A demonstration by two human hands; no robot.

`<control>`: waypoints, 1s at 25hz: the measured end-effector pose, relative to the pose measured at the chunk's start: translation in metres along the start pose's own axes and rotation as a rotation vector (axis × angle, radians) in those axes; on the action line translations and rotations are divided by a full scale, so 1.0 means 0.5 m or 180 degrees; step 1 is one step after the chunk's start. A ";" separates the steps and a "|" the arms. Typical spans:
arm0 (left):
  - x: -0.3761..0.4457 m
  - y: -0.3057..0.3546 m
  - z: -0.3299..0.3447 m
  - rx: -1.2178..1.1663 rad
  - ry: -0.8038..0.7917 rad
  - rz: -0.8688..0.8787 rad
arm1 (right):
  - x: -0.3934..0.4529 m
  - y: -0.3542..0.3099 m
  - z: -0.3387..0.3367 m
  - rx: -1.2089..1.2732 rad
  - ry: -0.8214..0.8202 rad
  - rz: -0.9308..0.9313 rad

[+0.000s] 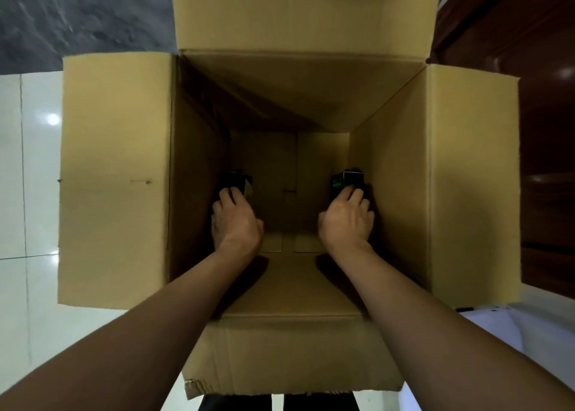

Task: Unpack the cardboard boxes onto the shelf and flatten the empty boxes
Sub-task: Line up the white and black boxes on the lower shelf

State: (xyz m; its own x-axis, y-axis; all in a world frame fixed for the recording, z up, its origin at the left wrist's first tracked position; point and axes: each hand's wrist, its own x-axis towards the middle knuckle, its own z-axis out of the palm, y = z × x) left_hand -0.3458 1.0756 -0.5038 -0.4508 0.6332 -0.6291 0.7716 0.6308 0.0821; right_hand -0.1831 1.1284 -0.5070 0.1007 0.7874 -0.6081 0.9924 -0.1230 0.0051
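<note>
Head view: tall cardboard box (289,99) upright on pale tiled floor (28,193), mouth up, all four flaps (115,177) spread outward. Deep inside, left hand (235,221) curled round small dark carton (238,182) by left wall; right hand (347,221) gripping another dark carton (351,180) by right wall. Bare cardboard bottom between them.
</note>
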 end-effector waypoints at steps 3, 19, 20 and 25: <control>0.016 -0.001 0.017 0.0136 0.0014 0.0019 | 0.017 0.003 0.015 -0.0212 -0.0080 0.0002; 0.019 0.007 0.043 -0.0003 0.0142 0.0312 | 0.043 -0.013 0.066 -0.0544 -0.0223 -0.0160; 0.021 0.006 0.043 -0.0053 0.0107 0.0299 | 0.043 -0.012 0.065 -0.0532 -0.0223 -0.0148; 0.023 -0.002 0.035 -0.0142 0.0044 0.0291 | 0.045 0.001 0.042 -0.0202 -0.0207 -0.0016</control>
State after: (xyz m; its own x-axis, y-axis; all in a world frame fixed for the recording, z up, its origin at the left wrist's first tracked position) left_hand -0.3439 1.0746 -0.5246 -0.3858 0.6949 -0.6068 0.7891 0.5894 0.1732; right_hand -0.1818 1.1334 -0.5376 0.0930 0.7468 -0.6585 0.9956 -0.0790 0.0510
